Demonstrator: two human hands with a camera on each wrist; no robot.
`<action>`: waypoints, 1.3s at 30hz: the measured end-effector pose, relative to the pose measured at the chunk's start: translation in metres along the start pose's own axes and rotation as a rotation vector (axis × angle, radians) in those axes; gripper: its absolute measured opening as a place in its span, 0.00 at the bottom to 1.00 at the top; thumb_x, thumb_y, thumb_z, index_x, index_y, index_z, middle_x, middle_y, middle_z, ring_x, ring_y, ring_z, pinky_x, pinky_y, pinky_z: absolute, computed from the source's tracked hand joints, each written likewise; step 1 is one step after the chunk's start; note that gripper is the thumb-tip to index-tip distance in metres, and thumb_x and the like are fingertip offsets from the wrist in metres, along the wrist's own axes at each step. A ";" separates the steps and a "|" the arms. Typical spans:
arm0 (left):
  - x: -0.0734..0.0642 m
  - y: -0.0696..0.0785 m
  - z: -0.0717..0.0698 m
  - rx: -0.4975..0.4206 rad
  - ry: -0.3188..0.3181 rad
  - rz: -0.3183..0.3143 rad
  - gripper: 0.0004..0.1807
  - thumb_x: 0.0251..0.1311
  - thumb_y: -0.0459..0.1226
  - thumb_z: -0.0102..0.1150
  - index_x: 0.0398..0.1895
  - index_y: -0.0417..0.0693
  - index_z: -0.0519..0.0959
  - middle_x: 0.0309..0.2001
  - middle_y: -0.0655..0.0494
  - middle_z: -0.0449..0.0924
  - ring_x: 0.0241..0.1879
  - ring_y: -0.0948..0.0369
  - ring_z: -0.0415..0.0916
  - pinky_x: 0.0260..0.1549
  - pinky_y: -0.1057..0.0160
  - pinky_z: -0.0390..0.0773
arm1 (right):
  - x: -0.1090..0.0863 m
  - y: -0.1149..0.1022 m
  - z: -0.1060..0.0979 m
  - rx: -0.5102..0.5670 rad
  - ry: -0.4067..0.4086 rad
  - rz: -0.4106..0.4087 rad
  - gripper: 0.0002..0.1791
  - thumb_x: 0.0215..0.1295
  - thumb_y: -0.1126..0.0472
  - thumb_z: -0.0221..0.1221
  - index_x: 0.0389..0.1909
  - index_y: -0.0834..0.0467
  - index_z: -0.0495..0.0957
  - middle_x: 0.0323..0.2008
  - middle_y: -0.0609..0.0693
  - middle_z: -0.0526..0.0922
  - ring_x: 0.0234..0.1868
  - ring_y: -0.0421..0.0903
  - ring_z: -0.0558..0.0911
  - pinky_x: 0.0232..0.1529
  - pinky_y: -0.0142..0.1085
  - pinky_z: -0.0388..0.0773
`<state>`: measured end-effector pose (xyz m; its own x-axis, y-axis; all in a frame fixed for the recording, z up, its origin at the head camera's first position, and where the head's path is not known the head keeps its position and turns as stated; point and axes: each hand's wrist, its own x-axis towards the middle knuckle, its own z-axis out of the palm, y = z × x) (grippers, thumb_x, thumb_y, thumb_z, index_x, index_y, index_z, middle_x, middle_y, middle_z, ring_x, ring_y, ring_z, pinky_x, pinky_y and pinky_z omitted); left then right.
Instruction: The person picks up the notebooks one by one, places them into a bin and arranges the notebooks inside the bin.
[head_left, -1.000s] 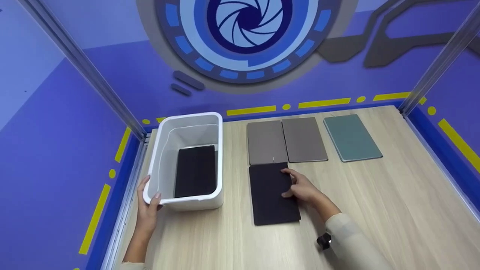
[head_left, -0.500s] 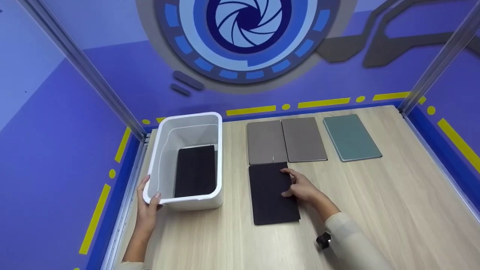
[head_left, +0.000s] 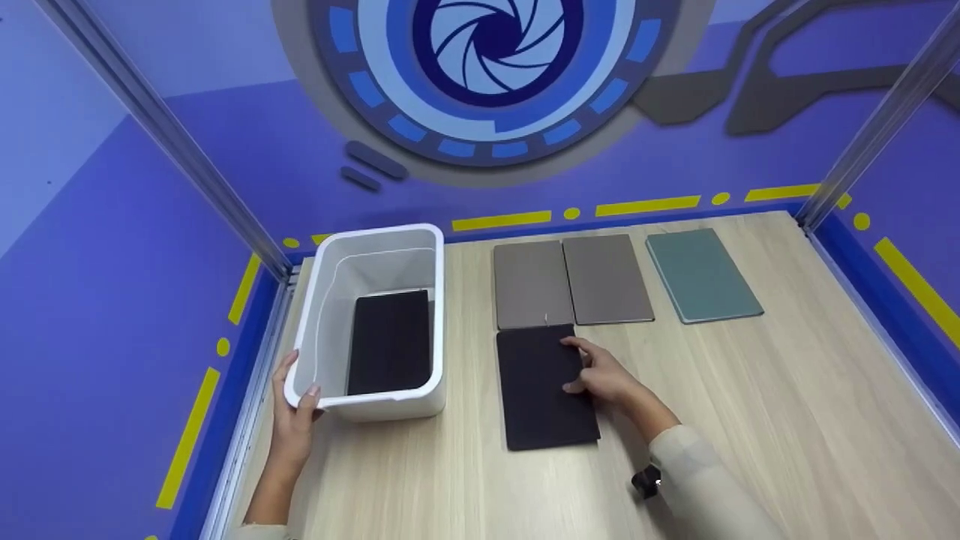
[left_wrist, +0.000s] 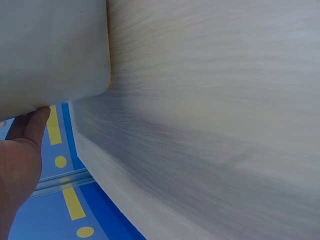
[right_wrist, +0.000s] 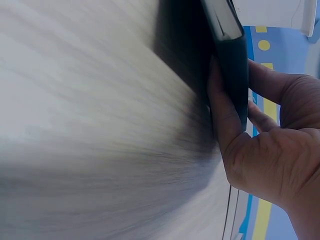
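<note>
On the left of the head view, my left hand (head_left: 292, 427) grips the near-left corner of a white plastic bin (head_left: 439, 322), thumb over the rim. A black notebook (head_left: 388, 345) lies flat at the bottom of that bin. My right hand (head_left: 607, 379) pinches the right edge of another black notebook (head_left: 544, 397). In the right wrist view, the fingers of my right hand (right_wrist: 270, 155) lie on both faces of this notebook (right_wrist: 232, 75), whose spine faces the camera. The left wrist view has the bin wall (left_wrist: 50, 50) above my left hand (left_wrist: 22, 160).
Two taupe notebooks (head_left: 532, 285) lie side by side just behind the black one. Farther right is a green notebook (head_left: 705, 275), slightly angled. Blue panels (head_left: 487, 202) with yellow markings border the light wooden table (head_left: 750, 420) at the back and sides.
</note>
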<state>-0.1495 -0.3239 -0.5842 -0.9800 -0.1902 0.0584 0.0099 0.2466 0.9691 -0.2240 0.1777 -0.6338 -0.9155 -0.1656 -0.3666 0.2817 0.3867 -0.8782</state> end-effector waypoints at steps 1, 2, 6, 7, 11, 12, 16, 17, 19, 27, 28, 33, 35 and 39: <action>0.000 0.000 0.000 0.000 0.002 -0.005 0.37 0.81 0.37 0.45 0.87 0.62 0.46 0.76 0.51 0.58 0.61 0.62 0.73 0.48 0.72 0.80 | 0.000 0.000 0.000 -0.002 0.001 -0.002 0.48 0.55 0.74 0.68 0.80 0.51 0.67 0.56 0.68 0.81 0.45 0.52 0.82 0.45 0.40 0.80; 0.000 0.000 0.000 0.000 0.003 -0.007 0.37 0.81 0.38 0.45 0.87 0.62 0.47 0.77 0.52 0.58 0.61 0.62 0.73 0.48 0.72 0.80 | 0.000 0.000 0.000 -0.004 0.001 -0.003 0.48 0.55 0.74 0.68 0.80 0.51 0.67 0.56 0.68 0.81 0.45 0.52 0.82 0.45 0.40 0.80; 0.000 0.001 0.000 0.002 0.009 0.001 0.37 0.81 0.36 0.44 0.87 0.61 0.47 0.76 0.53 0.58 0.62 0.60 0.72 0.48 0.71 0.80 | 0.000 0.000 0.000 -0.011 0.004 -0.007 0.48 0.55 0.74 0.68 0.79 0.51 0.67 0.53 0.67 0.81 0.43 0.52 0.81 0.43 0.39 0.78; 0.000 0.001 0.000 0.004 0.008 0.004 0.36 0.81 0.37 0.44 0.87 0.61 0.47 0.76 0.53 0.58 0.62 0.60 0.72 0.48 0.71 0.80 | 0.000 0.000 0.000 -0.011 0.005 -0.007 0.48 0.55 0.74 0.68 0.79 0.51 0.67 0.52 0.66 0.81 0.42 0.51 0.81 0.43 0.39 0.78; 0.001 0.000 0.000 0.006 0.005 0.023 0.36 0.81 0.36 0.44 0.87 0.60 0.47 0.77 0.54 0.57 0.62 0.60 0.72 0.49 0.71 0.80 | 0.000 0.000 0.000 -0.010 0.007 -0.018 0.48 0.54 0.74 0.68 0.79 0.52 0.68 0.49 0.65 0.81 0.40 0.51 0.80 0.42 0.39 0.77; 0.001 0.000 0.000 0.007 0.004 0.025 0.36 0.81 0.36 0.44 0.87 0.60 0.47 0.77 0.54 0.57 0.62 0.60 0.72 0.49 0.71 0.80 | 0.001 0.000 0.000 -0.009 0.008 -0.019 0.48 0.54 0.74 0.68 0.79 0.52 0.68 0.49 0.65 0.81 0.40 0.51 0.79 0.42 0.39 0.77; 0.001 0.000 0.001 0.009 0.006 0.014 0.37 0.81 0.36 0.44 0.87 0.60 0.46 0.76 0.53 0.57 0.61 0.60 0.73 0.48 0.71 0.80 | 0.002 0.001 0.000 -0.009 0.005 -0.010 0.49 0.54 0.74 0.68 0.79 0.52 0.67 0.50 0.65 0.82 0.42 0.51 0.81 0.45 0.40 0.79; 0.001 0.000 0.001 0.011 0.006 0.008 0.37 0.81 0.36 0.44 0.87 0.60 0.46 0.76 0.53 0.57 0.61 0.60 0.73 0.48 0.71 0.80 | 0.002 0.002 0.000 -0.010 0.006 -0.007 0.49 0.54 0.74 0.68 0.79 0.52 0.67 0.51 0.65 0.82 0.43 0.51 0.82 0.47 0.40 0.80; 0.001 0.000 0.001 0.008 0.009 0.001 0.37 0.81 0.37 0.44 0.87 0.60 0.46 0.76 0.53 0.57 0.61 0.61 0.73 0.47 0.71 0.81 | 0.002 0.002 0.000 -0.014 0.003 -0.001 0.49 0.54 0.74 0.68 0.79 0.51 0.67 0.52 0.66 0.83 0.45 0.52 0.83 0.49 0.42 0.81; 0.002 -0.001 0.000 -0.003 0.004 0.016 0.36 0.81 0.36 0.44 0.87 0.59 0.46 0.76 0.52 0.58 0.61 0.62 0.73 0.48 0.72 0.81 | 0.001 0.001 0.000 0.002 -0.004 0.005 0.49 0.55 0.75 0.68 0.80 0.51 0.67 0.56 0.67 0.83 0.48 0.52 0.84 0.51 0.43 0.83; 0.001 -0.001 0.000 -0.002 0.005 0.019 0.36 0.81 0.36 0.44 0.87 0.59 0.46 0.77 0.53 0.57 0.62 0.62 0.73 0.48 0.72 0.81 | 0.001 0.001 0.000 0.009 -0.008 0.005 0.49 0.55 0.75 0.68 0.80 0.51 0.66 0.57 0.68 0.83 0.49 0.52 0.85 0.51 0.43 0.83; 0.001 -0.001 0.000 0.001 0.009 0.027 0.36 0.81 0.35 0.44 0.87 0.59 0.47 0.78 0.54 0.56 0.62 0.61 0.73 0.48 0.72 0.81 | 0.001 0.000 0.000 0.021 -0.017 0.001 0.49 0.55 0.75 0.68 0.80 0.52 0.66 0.60 0.69 0.82 0.50 0.53 0.85 0.51 0.43 0.83; 0.000 -0.001 0.000 -0.001 0.009 0.029 0.36 0.81 0.35 0.44 0.87 0.58 0.47 0.78 0.54 0.56 0.62 0.62 0.73 0.48 0.72 0.81 | 0.000 -0.001 0.000 0.019 -0.018 0.003 0.49 0.56 0.74 0.69 0.80 0.51 0.66 0.60 0.69 0.82 0.50 0.53 0.85 0.51 0.43 0.83; 0.001 -0.002 0.000 -0.004 0.004 0.040 0.36 0.81 0.35 0.44 0.87 0.58 0.47 0.79 0.55 0.55 0.63 0.61 0.73 0.48 0.72 0.81 | 0.000 0.000 0.000 0.023 -0.016 0.013 0.49 0.56 0.74 0.69 0.80 0.51 0.66 0.60 0.69 0.81 0.49 0.53 0.84 0.50 0.42 0.83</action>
<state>-0.1504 -0.3244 -0.5858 -0.9779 -0.1844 0.0980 0.0498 0.2499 0.9670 -0.2236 0.1776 -0.6336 -0.9070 -0.1757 -0.3827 0.3001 0.3677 -0.8802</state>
